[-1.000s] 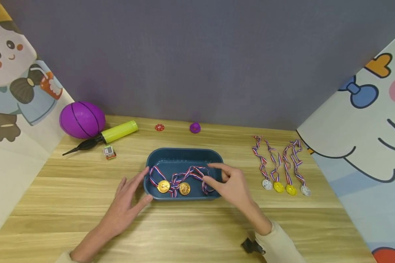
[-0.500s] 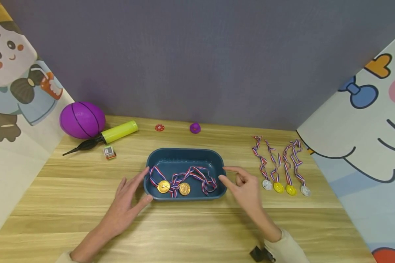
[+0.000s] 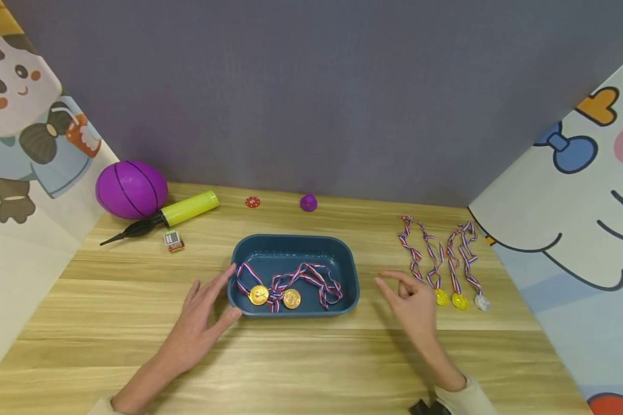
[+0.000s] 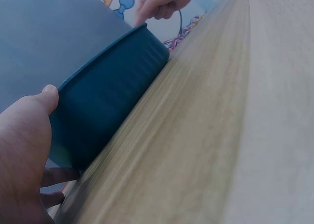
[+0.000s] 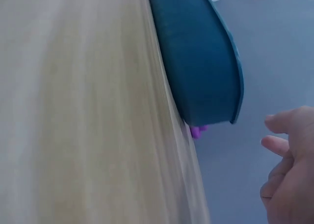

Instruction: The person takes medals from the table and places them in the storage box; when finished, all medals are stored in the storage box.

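A dark blue plastic basin (image 3: 291, 244) sits on the table, with two gold medals inside, one at the left (image 3: 259, 295) and one near the middle (image 3: 292, 299). Their red, white and blue ribbons (image 3: 322, 282) lie loose across its floor. My left hand (image 3: 199, 328) rests at the basin's left end, thumb and fingers spread and fairly straight; in the left wrist view the thumb (image 4: 48, 98) meets the rim. Off the basin's right end hovers my right hand (image 3: 414, 302), holding nothing. Its thumb and index finger are extended slightly apart, the others curled in.
Right of the right hand lie several ribboned medals, including gold (image 3: 459, 301) and silver (image 3: 481, 302) ones. Along the back are a purple ball (image 3: 131, 190), a yellow hand pump (image 3: 191, 208), a red chip (image 3: 252, 202) and a small purple object (image 3: 308, 202). A small pack (image 3: 173, 240) lies left.
My right hand has let go of the ribbon in the basin, withdrawn over the right rim and moved rightward, now overlapping the nearest silver medal. The left hand has stayed in place.
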The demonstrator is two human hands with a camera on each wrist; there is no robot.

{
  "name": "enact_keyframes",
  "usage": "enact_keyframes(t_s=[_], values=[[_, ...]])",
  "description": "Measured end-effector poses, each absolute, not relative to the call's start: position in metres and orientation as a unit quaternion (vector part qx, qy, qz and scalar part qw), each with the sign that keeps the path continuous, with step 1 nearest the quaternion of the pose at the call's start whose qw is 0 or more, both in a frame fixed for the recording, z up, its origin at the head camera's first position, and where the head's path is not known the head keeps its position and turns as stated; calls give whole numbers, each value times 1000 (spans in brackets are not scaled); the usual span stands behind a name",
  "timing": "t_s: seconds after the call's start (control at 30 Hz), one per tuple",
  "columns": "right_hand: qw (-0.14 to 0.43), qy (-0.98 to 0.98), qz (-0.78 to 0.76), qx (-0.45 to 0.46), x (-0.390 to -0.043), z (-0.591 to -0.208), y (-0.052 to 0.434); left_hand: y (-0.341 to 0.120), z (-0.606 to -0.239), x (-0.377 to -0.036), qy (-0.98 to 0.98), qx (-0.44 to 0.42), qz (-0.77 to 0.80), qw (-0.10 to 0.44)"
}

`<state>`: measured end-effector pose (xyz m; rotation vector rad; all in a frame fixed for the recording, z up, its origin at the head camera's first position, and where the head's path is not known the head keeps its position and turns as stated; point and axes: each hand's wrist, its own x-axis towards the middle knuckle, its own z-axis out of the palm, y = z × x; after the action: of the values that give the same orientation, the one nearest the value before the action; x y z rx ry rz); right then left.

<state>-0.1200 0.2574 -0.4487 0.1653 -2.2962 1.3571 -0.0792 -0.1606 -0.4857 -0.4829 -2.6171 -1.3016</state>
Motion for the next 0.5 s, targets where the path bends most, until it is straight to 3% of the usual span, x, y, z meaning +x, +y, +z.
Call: enact_keyframes(t_s=[0.5], values=[[259, -873, 412, 29, -114, -464, 297, -162, -488, -79, -881, -161, -435, 90]])
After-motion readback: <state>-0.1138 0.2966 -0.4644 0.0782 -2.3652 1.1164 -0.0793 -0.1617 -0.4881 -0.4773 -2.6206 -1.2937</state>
